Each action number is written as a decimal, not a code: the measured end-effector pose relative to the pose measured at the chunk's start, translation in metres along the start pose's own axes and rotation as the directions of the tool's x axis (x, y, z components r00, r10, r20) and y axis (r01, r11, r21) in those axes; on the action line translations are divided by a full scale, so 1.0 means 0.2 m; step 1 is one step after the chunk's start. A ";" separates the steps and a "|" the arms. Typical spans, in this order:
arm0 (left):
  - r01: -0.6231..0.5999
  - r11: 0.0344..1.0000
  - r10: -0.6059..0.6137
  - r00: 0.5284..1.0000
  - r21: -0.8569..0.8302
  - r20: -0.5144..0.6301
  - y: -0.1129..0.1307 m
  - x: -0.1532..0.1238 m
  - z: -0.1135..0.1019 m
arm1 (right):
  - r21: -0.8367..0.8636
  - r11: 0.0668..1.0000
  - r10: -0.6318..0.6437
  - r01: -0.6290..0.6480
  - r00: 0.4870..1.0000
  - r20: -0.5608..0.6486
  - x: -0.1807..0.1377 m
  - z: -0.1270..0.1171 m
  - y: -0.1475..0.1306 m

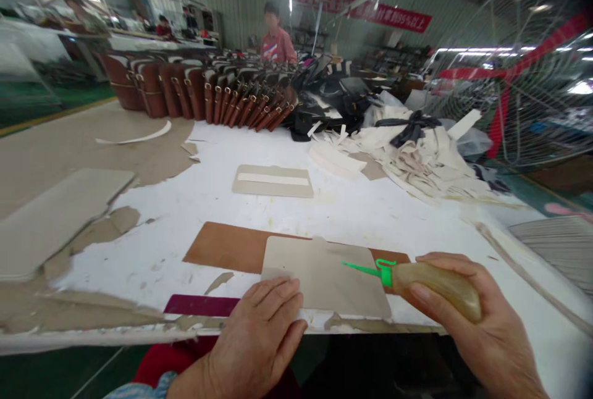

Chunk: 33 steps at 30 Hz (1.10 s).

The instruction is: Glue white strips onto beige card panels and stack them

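My right hand (467,319) is closed around a tan squeeze bottle (440,285) whose green nozzle (370,270) points left over a grey-beige card panel (324,275). That panel lies on a brown leather piece (222,247) at the near edge of the white table (370,214). My left hand (259,331) lies flat, fingers together, on the panel's lower left corner. A dark magenta strip (199,305) sits just left of that hand.
Another beige panel with a white strip (272,180) lies mid-table. A stack of grey boards (50,217) sits at left. Brown bags (194,93) stand in a row at the back, with black bags (333,105) and a heap of cream pieces (426,158) to the right. A person in pink (277,37) stands behind.
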<state>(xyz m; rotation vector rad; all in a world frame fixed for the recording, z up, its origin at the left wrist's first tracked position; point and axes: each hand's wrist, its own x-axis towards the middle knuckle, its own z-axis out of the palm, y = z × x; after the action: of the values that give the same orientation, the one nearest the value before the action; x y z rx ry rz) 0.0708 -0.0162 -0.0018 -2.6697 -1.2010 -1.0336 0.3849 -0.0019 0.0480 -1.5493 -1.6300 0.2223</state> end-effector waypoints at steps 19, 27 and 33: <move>0.173 0.984 -0.174 0.985 0.051 0.007 -0.08 -0.10 -0.05 | 0.166 0.961 -0.261 0.221 0.925 0.276 0.06 0.35 -0.21; 0.178 0.981 -0.179 0.984 0.071 0.004 -0.08 -0.10 -0.04 | 0.163 0.912 -0.408 0.376 0.871 0.272 0.08 0.41 -0.27; 0.165 0.982 -0.169 0.985 0.096 0.031 -0.08 -0.09 -0.05 | 0.096 0.896 -0.443 0.434 0.857 0.265 0.11 0.38 -0.28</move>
<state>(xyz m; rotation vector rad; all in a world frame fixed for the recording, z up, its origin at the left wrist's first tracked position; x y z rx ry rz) 0.0457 -0.0188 -0.0089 -2.5658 -1.4646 -0.9230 0.2968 0.0370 0.0472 -1.1123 -2.1462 0.2250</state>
